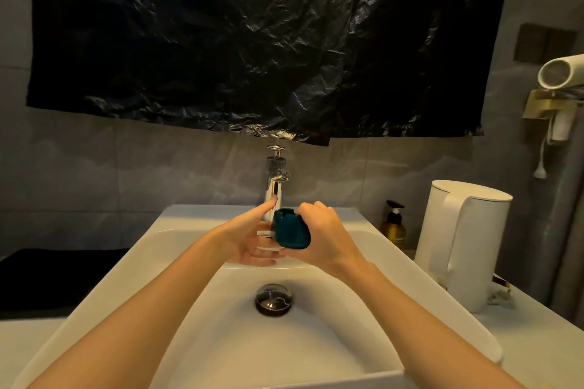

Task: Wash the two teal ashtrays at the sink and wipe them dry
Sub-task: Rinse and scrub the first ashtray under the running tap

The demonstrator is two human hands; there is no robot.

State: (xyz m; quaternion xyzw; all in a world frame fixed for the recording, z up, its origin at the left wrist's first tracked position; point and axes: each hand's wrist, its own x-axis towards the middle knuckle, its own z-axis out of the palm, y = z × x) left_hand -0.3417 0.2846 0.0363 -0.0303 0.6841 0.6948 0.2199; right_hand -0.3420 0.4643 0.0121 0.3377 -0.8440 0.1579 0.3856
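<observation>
Head view, item by item. White sink [94, 300]: basin wide and bare, drain plug [273, 299] at its middle, free room on all sides of it out to the rim. Chrome tap [275, 181] at the back edge, centre. Right rim crowded: amber pump bottle [393, 223] at the back right corner, white kettle [461, 243] just beside it toward the front. Dark mat [47, 278] off the left edge. Black plastic sheet [252, 41] on the wall above.

My hands, raised over the back half of the basin below the spout. Right hand [328, 235]: fingers curled, grasping one teal ashtray [290, 229] tipped on its side. Left hand [249, 237]: palm up, fingers spread and released, touching the ashtray's left side, thumb pointing at the tap. Forearms reach in from the front corners.
</observation>
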